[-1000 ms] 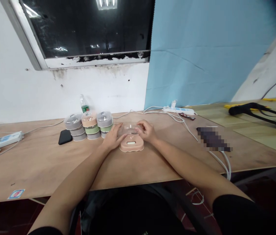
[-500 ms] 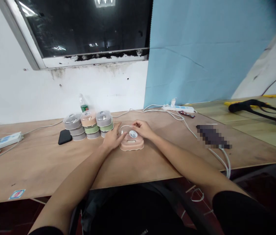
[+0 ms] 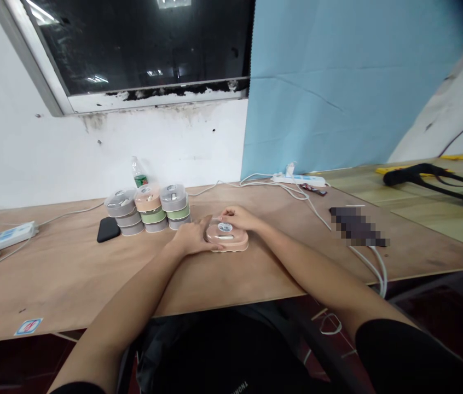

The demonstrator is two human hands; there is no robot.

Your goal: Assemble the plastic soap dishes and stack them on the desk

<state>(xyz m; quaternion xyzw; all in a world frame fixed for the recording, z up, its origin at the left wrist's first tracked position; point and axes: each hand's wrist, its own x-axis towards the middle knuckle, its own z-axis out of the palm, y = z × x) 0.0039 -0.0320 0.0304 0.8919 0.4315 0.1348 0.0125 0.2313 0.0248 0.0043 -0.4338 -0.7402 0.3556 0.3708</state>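
A round pink plastic container with a clear lid and a small round label lies on the wooden table in front of me. My left hand grips its left side, thumb stretched along the rim. My right hand rests curled on its far edge, fingertips on the lid. Just left of the hands stand three short stacks of similar lidded containers in grey, pink and green.
A black phone lies left of the stacks, a small bottle behind them. White power strips sit at the far left and back centre, with white cables trailing over the right edge. A black frame lies on the right-hand table.
The clear lid, held raised a second ago, has come down onto the pink container. My left hand has closed round its left side, and the container has shifted slightly right.
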